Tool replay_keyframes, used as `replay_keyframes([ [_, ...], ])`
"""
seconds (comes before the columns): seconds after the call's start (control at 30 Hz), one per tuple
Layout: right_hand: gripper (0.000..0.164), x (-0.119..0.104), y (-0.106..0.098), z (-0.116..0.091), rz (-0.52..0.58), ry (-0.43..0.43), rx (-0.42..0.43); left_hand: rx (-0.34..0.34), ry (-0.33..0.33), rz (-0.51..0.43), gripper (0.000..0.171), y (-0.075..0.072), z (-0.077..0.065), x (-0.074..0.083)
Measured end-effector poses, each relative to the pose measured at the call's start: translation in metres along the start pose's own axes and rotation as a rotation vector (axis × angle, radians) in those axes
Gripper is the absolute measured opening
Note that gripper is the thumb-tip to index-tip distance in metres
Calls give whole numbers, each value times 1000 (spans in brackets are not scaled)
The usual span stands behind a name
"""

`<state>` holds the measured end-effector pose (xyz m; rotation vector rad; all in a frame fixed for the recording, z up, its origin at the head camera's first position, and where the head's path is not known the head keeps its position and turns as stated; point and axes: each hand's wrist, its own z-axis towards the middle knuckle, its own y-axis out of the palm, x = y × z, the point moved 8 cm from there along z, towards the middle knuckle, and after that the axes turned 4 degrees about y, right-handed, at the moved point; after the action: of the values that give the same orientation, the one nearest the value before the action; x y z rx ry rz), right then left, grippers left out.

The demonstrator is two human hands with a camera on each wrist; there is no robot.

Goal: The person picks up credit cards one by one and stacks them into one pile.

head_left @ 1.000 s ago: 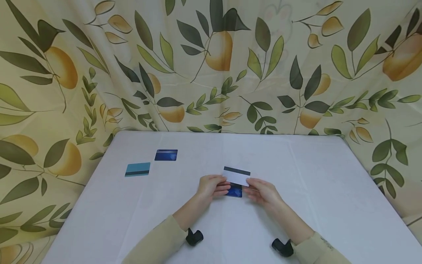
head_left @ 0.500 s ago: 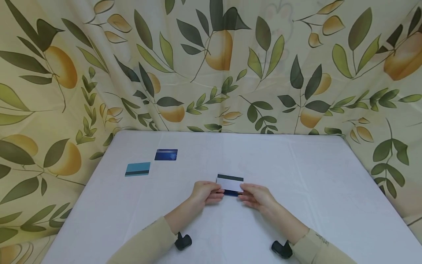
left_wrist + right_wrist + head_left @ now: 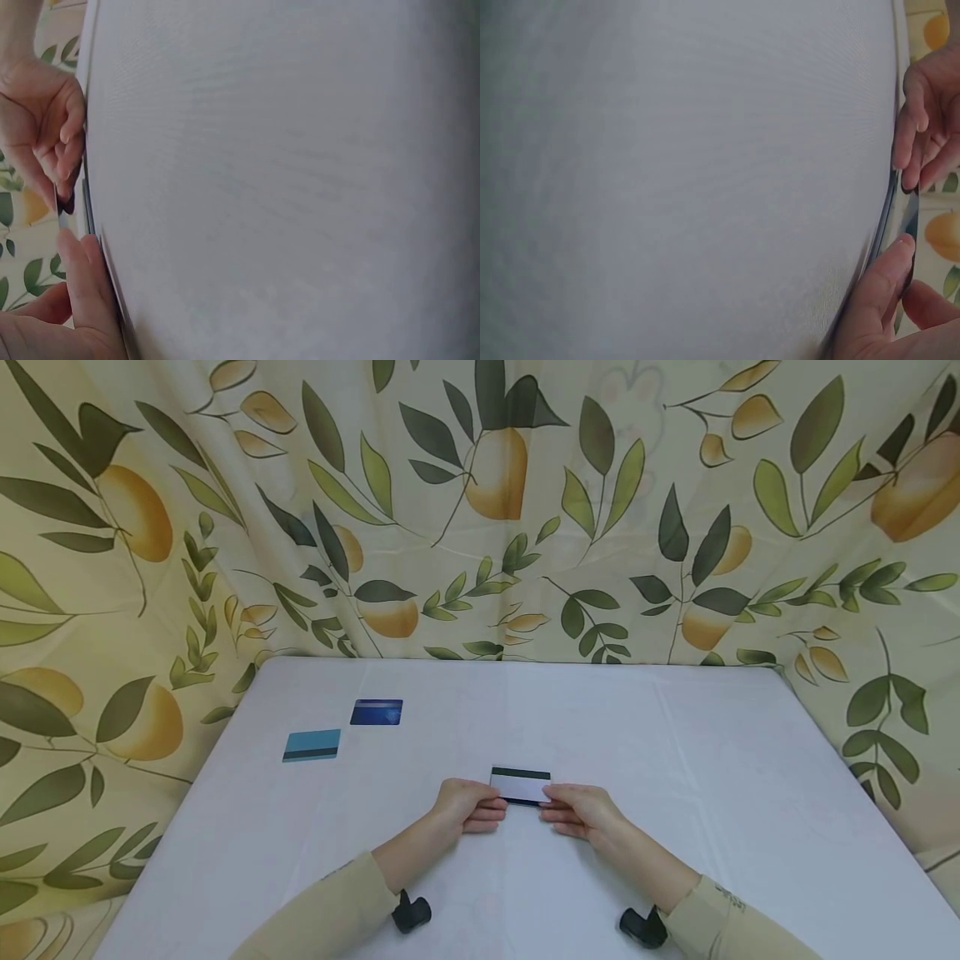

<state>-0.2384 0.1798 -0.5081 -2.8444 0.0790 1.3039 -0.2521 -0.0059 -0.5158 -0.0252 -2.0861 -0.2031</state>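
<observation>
A white card with a black stripe is held level between both hands near the middle of the table. My left hand pinches its left end between thumb and fingers, and my right hand pinches the right end. Just below it in the head view shows the dark edge of a blue card, mostly hidden under the white one. From the side, in the right wrist view, the held card appears edge-on between the fingertips, low over the table.
To the left on the white-covered table lie a teal card with a dark stripe and a dark blue card. A fruit-patterned curtain hangs behind the table. Each wrist carries a small black camera.
Both hands have brought the white card left and toward me, straightening its tilt. It now covers nearly all of the blue card that showed below it before.
</observation>
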Motion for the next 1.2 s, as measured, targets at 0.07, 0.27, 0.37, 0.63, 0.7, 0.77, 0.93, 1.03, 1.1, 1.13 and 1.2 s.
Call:
replay_keyframes([
  [0.07,33,1,0,0,-2,2,3,1,-2,9,23,0,0,-1],
  [0.27,34,2,-1,0,-13,6,2,8,-1,10,22,-1,2,-1],
  [0.37,33,3,-2,1,-19,11,15,10,6,25,22,-2,2,0],
  [0.63,34,1,-3,1,-45,-2,28,-2,14,68,21,-4,4,2],
  [0.7,34,1,-4,0,-53,-7,29,-6,12,75,20,-5,5,1],
  [0.77,34,0,-4,-1,-62,-10,32,-10,11,83,19,-5,5,1],
  [0.93,33,-2,-6,-1,-91,-18,38,-19,15,113,16,-6,8,0],
  [1.03,33,-2,-6,-1,-100,-19,36,-25,22,130,14,-6,9,1],
  [1.1,33,-2,-6,-1,-103,-20,39,-31,34,132,13,-6,9,3],
  [1.13,33,-2,-6,-1,-103,-20,40,-33,41,131,13,-7,9,3],
  [1.2,33,-2,-6,-1,-105,-21,42,-39,57,124,13,-7,10,4],
])
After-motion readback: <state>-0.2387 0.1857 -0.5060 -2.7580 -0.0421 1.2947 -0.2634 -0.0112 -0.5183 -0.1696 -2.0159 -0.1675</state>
